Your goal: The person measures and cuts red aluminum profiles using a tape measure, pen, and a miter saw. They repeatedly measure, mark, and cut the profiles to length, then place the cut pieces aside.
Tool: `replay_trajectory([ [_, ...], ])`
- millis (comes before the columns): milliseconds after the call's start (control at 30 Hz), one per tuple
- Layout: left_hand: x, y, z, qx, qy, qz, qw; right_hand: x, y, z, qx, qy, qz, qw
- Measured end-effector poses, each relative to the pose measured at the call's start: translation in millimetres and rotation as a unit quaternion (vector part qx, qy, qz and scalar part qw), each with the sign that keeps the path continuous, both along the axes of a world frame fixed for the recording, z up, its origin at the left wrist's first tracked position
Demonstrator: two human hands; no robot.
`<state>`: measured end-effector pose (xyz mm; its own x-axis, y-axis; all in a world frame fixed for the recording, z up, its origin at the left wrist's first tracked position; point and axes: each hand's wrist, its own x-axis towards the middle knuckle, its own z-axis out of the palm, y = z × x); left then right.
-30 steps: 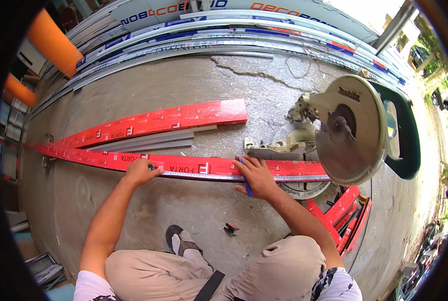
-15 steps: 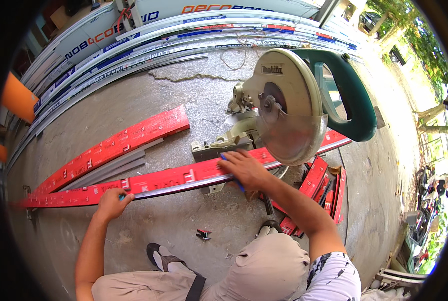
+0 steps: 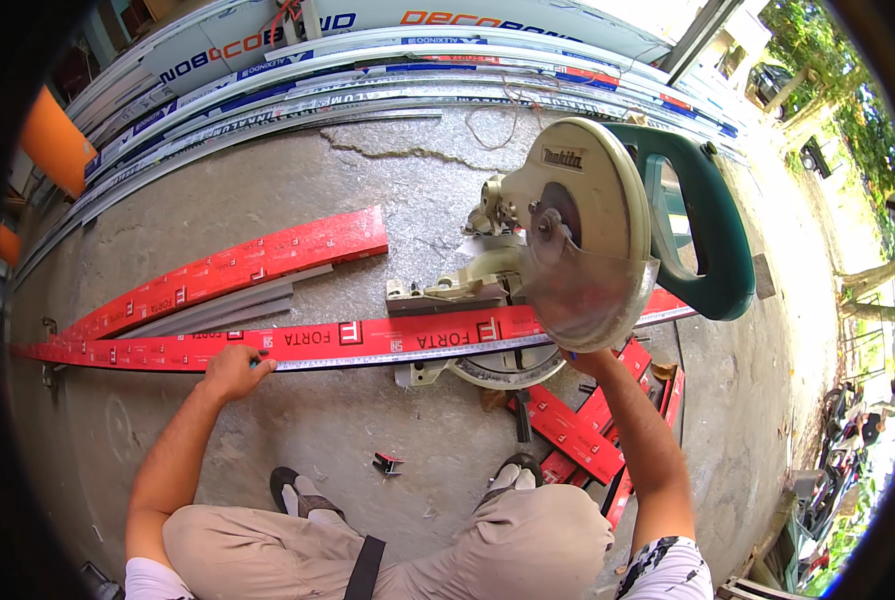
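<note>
A long red-wrapped profile (image 3: 417, 336) lies across the base of a miter saw (image 3: 582, 220). Along its near edge runs a pale measuring tape (image 3: 397, 358). My left hand (image 3: 235, 373) is closed at the tape's left end, thumb on the profile's edge, with a small dark and blue piece showing at the fingers. Just below the saw's clear guard, my right hand (image 3: 589, 362) is at the profile's near edge. Its fingers are mostly hidden; a bit of blue shows there, too small to name.
Another red-wrapped profile (image 3: 267, 254) and grey metal strips (image 3: 227, 312) lie behind on the left. Red offcuts (image 3: 577, 430) are piled to the right of my feet. A small red and black offcut (image 3: 387, 463) is on the floor. Long metal profiles (image 3: 297, 112) line the back.
My right hand has slid right along the profile, from left of the blade to below the guard. The left hand stays at the tape's end. The view has shifted slightly.
</note>
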<state>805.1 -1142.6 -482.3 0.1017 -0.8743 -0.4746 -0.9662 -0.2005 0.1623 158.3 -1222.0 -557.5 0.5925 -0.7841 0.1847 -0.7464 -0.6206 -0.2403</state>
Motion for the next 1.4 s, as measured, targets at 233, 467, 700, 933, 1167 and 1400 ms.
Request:
replay_trajectory([
  [233, 2, -7, -6, 0.01, -0.01, -0.014, 1.0, 33, 2, -3, 0.353, -0.412, -0.134, 0.829],
  [467, 9, -10, -13, 0.02, -0.014, -0.029, 0.999, 43, -16, -5, 0.274, -0.22, -0.055, 0.935],
  [700, 10, -13, -14, 0.025, -0.002, -0.029, 0.999, 50, -21, -4, 0.387, -0.261, -0.112, 0.877],
  [933, 6, -18, -7, 0.044, 0.0, -0.024, 0.999, 48, -14, -9, 0.346, -0.262, -0.103, 0.895],
  [1167, 6, -18, -8, 0.051, -0.008, -0.013, 0.999, 51, -11, -13, 0.372, -0.362, -0.145, 0.842],
  [1400, 7, -19, -8, 0.045, 0.001, -0.021, 0.999, 58, -8, 17, 0.359, -0.273, -0.12, 0.884],
])
